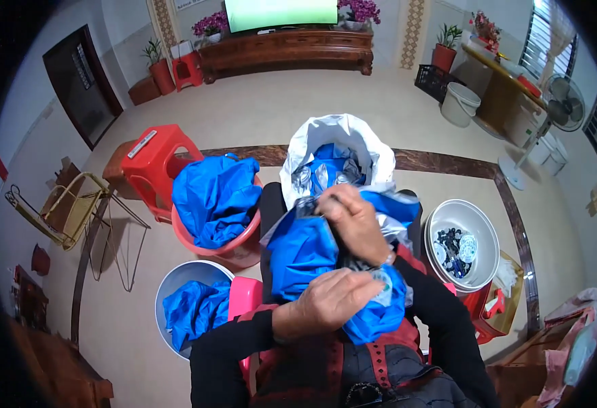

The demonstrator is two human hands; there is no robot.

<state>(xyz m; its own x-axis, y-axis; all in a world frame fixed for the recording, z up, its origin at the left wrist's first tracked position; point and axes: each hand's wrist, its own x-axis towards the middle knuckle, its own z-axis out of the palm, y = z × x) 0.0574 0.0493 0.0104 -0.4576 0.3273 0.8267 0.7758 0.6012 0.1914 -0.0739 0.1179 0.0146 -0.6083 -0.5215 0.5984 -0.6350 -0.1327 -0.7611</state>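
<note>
Blue fabric with silver-grey lining (pixel 304 255) lies bunched across my lap. Over its far part is my right hand (pixel 356 221), fingers curled in by a dark, gathered edge of the cloth; slight blur hides what they grip. Nearer to me, my left hand (pixel 332 302) is closed in a pinch, thumb against fingers, beside a small round pale disc (pixel 383 285) on the fabric. Whatever it pinches is too small to make out. Just beyond my knees stands a large white sack (pixel 374 146) with more blue and silver pieces inside.
To the left, a pink tub (pixel 196 239) and a white bucket (pixel 164 285) hold blue fabric, near a red stool (pixel 150 160). On the right, stacked white basins (pixel 492 255) contain small black parts and white discs. A standing fan (pixel 539 136) is farther right.
</note>
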